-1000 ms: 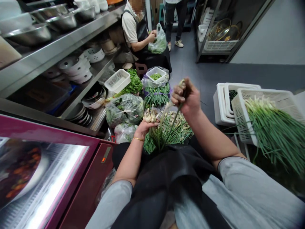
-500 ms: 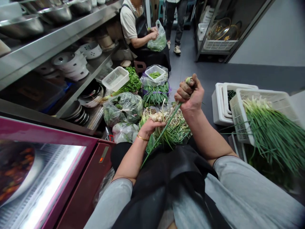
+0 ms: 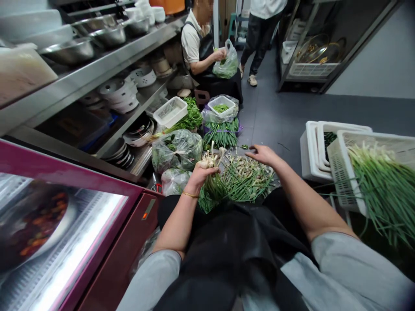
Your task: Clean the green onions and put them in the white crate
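Observation:
My left hand is closed around a bunch of scallions; their pale root ends stick up past my fingers and the green leaves hang below. My right hand is stretched out with its fingers apart and nothing in them. It hovers above the far right edge of a pile of scallion trimmings, green leaves mixed with dry, yellowish bits, lying on the floor in front of my lap.
At right, a white basket holds many scallions. Ahead lie a bagged bundle of greens, a small white basket and tied green stalks. A seated co-worker handles a plastic bag. Steel shelves line the left.
My right hand has let go of the single long scallion stalk, come down to the right and opened. My left hand keeps its bunch. The view has shifted somewhat.

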Demonstrator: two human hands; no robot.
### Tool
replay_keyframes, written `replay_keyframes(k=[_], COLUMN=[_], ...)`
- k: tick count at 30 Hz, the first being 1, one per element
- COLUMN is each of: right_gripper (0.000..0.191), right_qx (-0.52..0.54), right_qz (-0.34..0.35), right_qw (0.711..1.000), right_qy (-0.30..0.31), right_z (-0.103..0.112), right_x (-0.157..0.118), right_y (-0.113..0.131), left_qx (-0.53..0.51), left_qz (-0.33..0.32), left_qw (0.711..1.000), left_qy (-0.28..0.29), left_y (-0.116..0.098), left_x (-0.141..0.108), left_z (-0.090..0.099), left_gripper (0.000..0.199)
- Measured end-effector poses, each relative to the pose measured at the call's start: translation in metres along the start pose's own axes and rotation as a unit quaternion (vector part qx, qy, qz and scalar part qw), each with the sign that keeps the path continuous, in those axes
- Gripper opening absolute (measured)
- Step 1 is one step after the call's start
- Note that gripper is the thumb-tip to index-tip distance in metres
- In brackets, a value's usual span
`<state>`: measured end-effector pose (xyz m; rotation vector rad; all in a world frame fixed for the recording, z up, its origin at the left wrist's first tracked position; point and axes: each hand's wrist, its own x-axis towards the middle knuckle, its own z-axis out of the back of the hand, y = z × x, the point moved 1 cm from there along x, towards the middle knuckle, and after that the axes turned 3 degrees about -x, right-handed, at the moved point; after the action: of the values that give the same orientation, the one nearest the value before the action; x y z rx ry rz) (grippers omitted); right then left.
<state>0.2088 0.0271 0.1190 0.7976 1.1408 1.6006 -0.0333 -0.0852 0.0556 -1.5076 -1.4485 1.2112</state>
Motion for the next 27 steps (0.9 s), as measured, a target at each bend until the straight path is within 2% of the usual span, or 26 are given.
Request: replay_keyframes(k=[2, 3, 5, 7, 9, 11, 12, 14, 17, 20, 21, 22, 24, 26, 27], right_gripper=[0.027, 0.03, 0.035, 0.03, 0.025, 0.027, 0.028, 0.031, 0.033, 0.033, 0.034, 0.034, 0.033, 0.032, 0.033], right_qx=[-0.029, -0.056, -0.139, -0.268, -0.406, -0.502, -0.529, -0.545, -0.516, -0.419, -0.367, -0.313, -0.228, -0.201, -0.203], right_qz=[-0.001, 0.015, 0.093, 0.186, 0.236, 0.243, 0.241, 0.233, 0.221, 0.199, 0.183, 0.16, 0.115, 0.091, 0.089], right_qw=[0.998, 0.994, 0.977, 0.938, 0.878, 0.822, 0.803, 0.792, 0.824, 0.885, 0.91, 0.935, 0.967, 0.973, 0.972], right_qy=[0.055, 0.089, 0.133, 0.115, 0.09, 0.112, 0.13, 0.147, 0.078, -0.041, -0.06, -0.054, 0.007, 0.065, 0.073], right_z=[-0.025, -0.035, -0.052, -0.061, -0.065, -0.066, -0.065, -0.059, -0.036, -0.005, 0.003, 0.008, 0.008, -0.002, -0.009], right_x=[-0.002, -0.005, -0.01, -0.015, -0.018, -0.02, -0.02, -0.017, -0.009, 0.0, 0.001, 0.002, 0.0, -0.003, -0.004], right_y=[-0.005, -0.001, 0.012, 0.022, 0.024, 0.019, 0.015, 0.009, 0.008, 0.005, 0.001, -0.006, -0.024, -0.04, -0.043], left_qx=[0.016, 0.024, 0.041, 0.064, 0.092, 0.116, 0.125, 0.13, 0.121, 0.091, 0.078, 0.066, 0.048, 0.039, 0.037], left_qz=[-0.002, -0.004, -0.006, 0.001, 0.01, 0.011, 0.009, 0.006, 0.005, 0.011, 0.013, 0.015, 0.014, 0.009, 0.007], left_qw=[1.0, 1.0, 0.999, 0.998, 0.995, 0.993, 0.991, 0.991, 0.992, 0.995, 0.996, 0.997, 0.999, 0.999, 0.999], left_qy=[0.008, 0.011, 0.014, 0.017, 0.027, 0.035, 0.038, 0.039, 0.041, 0.032, 0.027, 0.022, 0.01, 0.0, -0.003], left_y=[-0.002, -0.003, -0.004, -0.005, -0.006, -0.005, -0.004, -0.002, 0.0, -0.002, -0.003, -0.005, -0.007, -0.009, -0.009], left_x=[-0.001, -0.003, -0.006, -0.009, -0.011, -0.013, -0.013, -0.014, -0.014, -0.015, -0.015, -0.016, -0.016, -0.017, -0.017], left_z=[-0.002, -0.003, -0.006, -0.006, -0.006, -0.004, -0.003, -0.002, 0.0, 0.003, 0.004, 0.005, 0.007, 0.007, 0.007], left_gripper=[0.032, 0.033, 0.033, 0.033, 0.031, 0.03, 0.029, 0.027, 0.026, 0.028, 0.029, 0.03, 0.032, 0.032, 0.032])
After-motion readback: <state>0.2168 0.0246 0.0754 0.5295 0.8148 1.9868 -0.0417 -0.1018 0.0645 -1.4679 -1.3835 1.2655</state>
